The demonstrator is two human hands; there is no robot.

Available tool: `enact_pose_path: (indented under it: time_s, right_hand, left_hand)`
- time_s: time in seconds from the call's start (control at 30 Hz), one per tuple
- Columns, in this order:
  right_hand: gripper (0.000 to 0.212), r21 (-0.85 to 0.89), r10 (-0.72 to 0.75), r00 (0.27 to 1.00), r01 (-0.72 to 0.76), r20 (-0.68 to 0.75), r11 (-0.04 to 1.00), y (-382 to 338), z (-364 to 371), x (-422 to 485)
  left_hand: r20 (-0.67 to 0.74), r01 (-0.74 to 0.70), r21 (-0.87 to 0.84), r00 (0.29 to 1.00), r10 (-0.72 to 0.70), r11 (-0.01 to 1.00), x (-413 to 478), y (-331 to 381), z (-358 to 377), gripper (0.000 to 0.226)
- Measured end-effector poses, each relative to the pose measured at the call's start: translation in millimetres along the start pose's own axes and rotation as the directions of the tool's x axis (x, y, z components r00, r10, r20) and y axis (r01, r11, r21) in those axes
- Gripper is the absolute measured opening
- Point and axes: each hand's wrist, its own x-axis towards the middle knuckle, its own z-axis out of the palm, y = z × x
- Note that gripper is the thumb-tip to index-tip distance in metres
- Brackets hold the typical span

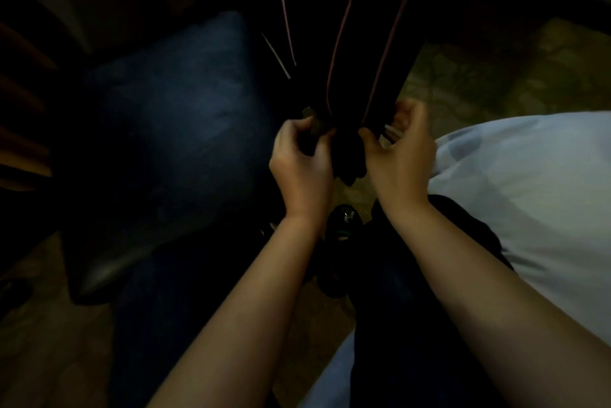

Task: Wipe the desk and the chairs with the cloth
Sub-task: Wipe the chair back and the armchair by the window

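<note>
Now | step: seemingly spreading cloth (350,156), gripped in left hand (304,163), pinched in right hand (401,156) | next: lower flat onto chair seat (172,116)

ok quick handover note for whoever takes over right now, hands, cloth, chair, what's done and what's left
Left hand grips the dark cloth; right hand pinches its other side, and the cloth is bunched between them.
Chair, blue seat, is just left of the hands; the cloth is not touching it.
Done: cannot tell in this dim frame.
Left: probably lay the cloth on the seat and wipe, then do the rest.
</note>
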Motion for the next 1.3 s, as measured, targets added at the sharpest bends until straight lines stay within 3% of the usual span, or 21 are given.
enact_pose_path:
  time_s: [0.17, 0.3, 0.4, 0.5, 0.67, 0.8, 1.0, 1.23, 1.3]
  right_hand:
    - [0.04, -0.075, -0.041, 0.999, 0.04, -0.017, 0.996, 2, 7, -1]
    - [0.044, -0.11, -0.05, 0.999, 0.049, -0.01, 0.993, 4, 7, -1]
    - [0.044, -0.112, -0.06, 0.998, 0.058, -0.013, 0.992, 4, 7, 1]
    - [0.044, -0.107, -0.061, 0.998, 0.058, -0.028, 0.993, 3, 9, 1]
    - [0.042, -0.088, -0.055, 0.998, 0.052, -0.04, 0.995, 2, 12, -1]
    - [0.041, -0.072, -0.058, 0.998, 0.055, -0.04, 0.996, 5, 12, 1]
    - [0.041, -0.037, -0.057, 0.998, 0.056, -0.029, 0.998, 5, 12, 2]
    - [0.035, -0.039, -0.056, 0.997, 0.053, -0.058, 0.998, 4, 14, 1]
    - [0.036, -0.047, -0.06, 0.997, 0.058, -0.057, 0.997, 2, 14, 1]
  left_hand:
    - [0.077, 0.062, -0.036, 0.995, -0.059, 0.997, -12, -15, 15, 0.012]
    - [0.089, 0.032, 0.01, 0.996, -0.033, 0.999, -25, -25, 32, 0.022]
    - [0.078, -0.091, 0.066, 0.993, 0.086, 0.994, -28, -33, 40, 0.024]
    - [0.155, -0.273, 0.183, 0.957, 0.246, 0.944, -22, -47, 41, 0.021]
    - [0.307, -0.308, 0.391, 0.932, 0.193, 0.867, -25, -77, 37, 0.023]
    - [0.253, -0.192, 0.316, 0.961, 0.113, 0.929, -23, -68, 34, 0.02]
    - [0.115, -0.047, 0.035, 0.992, 0.043, 0.998, -16, -27, 29, 0.015]
    - [0.276, -0.202, 0.245, 0.952, 0.132, 0.948, -21, -75, 34, 0.024]
    - [0.363, -0.333, 0.318, 0.908, 0.21, 0.888, -16, -86, 33, 0.021]
